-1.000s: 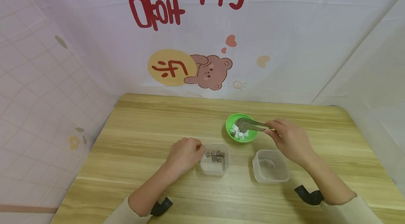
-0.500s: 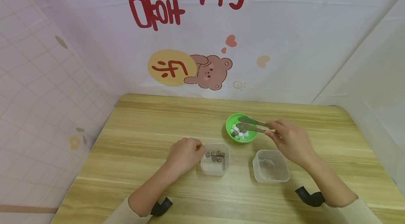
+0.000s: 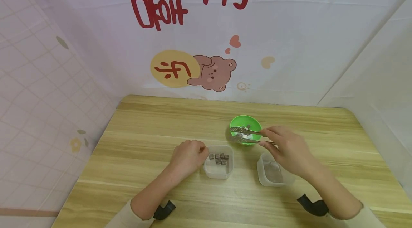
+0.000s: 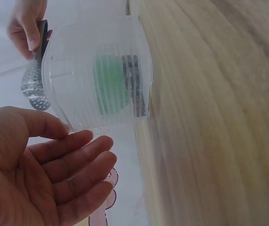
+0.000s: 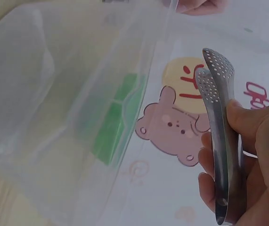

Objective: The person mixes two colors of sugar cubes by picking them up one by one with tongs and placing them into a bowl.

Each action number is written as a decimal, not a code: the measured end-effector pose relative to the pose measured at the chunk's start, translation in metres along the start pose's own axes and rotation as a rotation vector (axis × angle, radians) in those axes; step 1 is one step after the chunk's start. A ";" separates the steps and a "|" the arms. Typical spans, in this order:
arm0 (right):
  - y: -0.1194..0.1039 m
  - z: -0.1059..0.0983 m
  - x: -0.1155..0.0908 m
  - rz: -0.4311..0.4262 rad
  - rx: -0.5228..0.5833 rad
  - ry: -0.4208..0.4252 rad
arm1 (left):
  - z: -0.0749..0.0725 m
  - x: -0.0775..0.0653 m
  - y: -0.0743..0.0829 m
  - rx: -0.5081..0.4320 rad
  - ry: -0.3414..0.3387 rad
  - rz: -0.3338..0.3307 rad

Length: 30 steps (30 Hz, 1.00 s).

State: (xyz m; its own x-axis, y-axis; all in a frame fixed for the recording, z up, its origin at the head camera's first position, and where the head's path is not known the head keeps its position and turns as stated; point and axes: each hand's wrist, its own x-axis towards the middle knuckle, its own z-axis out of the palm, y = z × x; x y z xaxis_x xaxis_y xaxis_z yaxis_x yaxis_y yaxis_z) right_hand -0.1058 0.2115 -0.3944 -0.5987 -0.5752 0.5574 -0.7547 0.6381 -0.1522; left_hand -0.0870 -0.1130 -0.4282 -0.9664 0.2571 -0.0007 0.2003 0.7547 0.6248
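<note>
My left hand (image 3: 190, 156) pinches the rim corner of a clear plastic container (image 3: 218, 175) between thumb and index finger; its other fingers are loosely bent, as the left wrist view shows. Several small brown cubes (image 3: 218, 161) lie inside that container. My right hand (image 3: 291, 151) holds perforated metal tongs (image 5: 224, 141) between thumb and fingers. Their two tips are spread a little, with nothing visible between them. In the head view the tongs overlap a green bowl (image 3: 239, 120), partly hiding the white cubes (image 3: 246, 136) and a few dark ones in it.
A second clear plastic container (image 3: 273, 183) stands below my right hand, partly covered by it. The bowl and both containers share a wood-grain table (image 3: 154, 120). A printed white cloth (image 3: 289, 34) rises behind the table's far edge.
My right hand has moved left and toward me, carrying the tongs across the bowl's near-left side. A dark cube now shows higher up in the bowl. My left hand has stayed put.
</note>
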 end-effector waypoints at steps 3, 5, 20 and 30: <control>-0.008 0.001 0.003 -0.047 -0.002 -0.009 | 0.000 0.000 0.000 0.002 -0.003 -0.005; -0.012 0.003 0.005 -0.083 -0.011 -0.013 | 0.000 0.001 0.000 0.001 -0.001 -0.008; -0.032 0.025 0.017 -0.265 -0.113 -0.140 | 0.000 0.001 0.001 0.012 0.013 -0.009; -0.043 0.041 0.026 -0.344 -0.278 -0.209 | -0.001 0.001 0.001 -0.010 -0.001 -0.019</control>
State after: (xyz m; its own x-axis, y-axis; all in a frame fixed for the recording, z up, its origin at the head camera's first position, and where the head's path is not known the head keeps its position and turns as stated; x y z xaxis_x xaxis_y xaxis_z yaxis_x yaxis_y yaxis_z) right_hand -0.0997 0.1480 -0.4064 -0.3895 -0.8490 0.3572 -0.8352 0.4890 0.2517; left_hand -0.0884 -0.1122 -0.4271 -0.9699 0.2429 -0.0135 0.1799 0.7535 0.6324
